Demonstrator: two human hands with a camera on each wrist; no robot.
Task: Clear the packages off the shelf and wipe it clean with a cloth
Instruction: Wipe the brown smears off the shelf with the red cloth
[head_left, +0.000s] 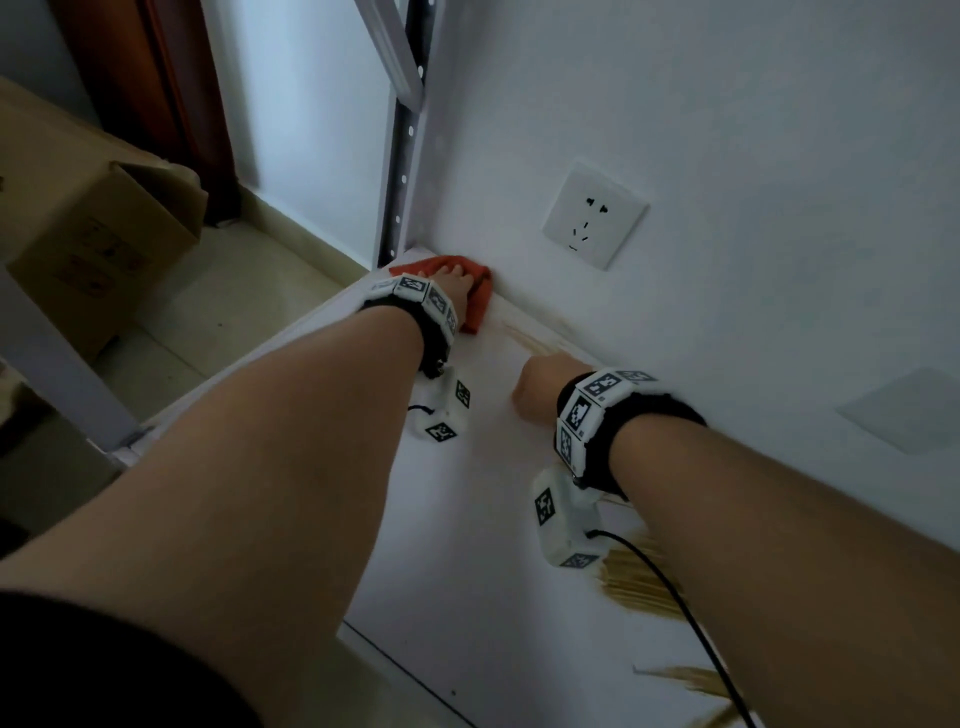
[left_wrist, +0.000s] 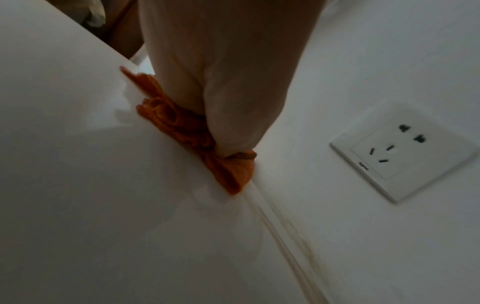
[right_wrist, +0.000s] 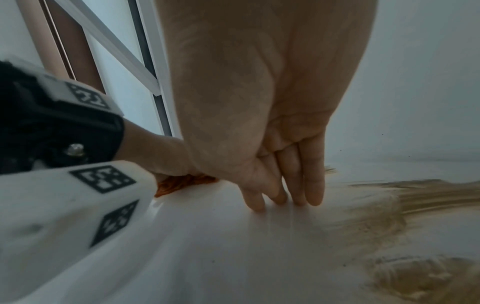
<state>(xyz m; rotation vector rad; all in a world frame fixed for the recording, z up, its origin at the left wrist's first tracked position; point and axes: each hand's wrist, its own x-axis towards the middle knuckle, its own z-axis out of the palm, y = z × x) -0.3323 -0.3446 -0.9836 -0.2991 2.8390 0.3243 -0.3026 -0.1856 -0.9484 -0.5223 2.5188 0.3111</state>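
Observation:
An orange cloth (head_left: 480, 296) lies bunched at the far left corner of the white shelf (head_left: 467, 519), against the wall. My left hand (head_left: 452, 283) lies on top of it and presses it down with fingers laid flat. The left wrist view shows the cloth (left_wrist: 182, 123) squeezed out from under the hand (left_wrist: 228, 102) along the shelf's back edge. My right hand (head_left: 535, 395) rests further right on the bare shelf. Its straight fingers (right_wrist: 314, 185) touch the surface (right_wrist: 207, 246) and hold nothing. No packages show on the shelf.
Brown streaky stains (head_left: 639, 582) mark the shelf near the wall, right of and behind my right hand (right_wrist: 415, 205). A wall socket (head_left: 592, 215) sits above the back edge. The shelf's metal upright (head_left: 402, 156) stands at the far left corner. A cardboard box (head_left: 104, 234) is on the floor to the left.

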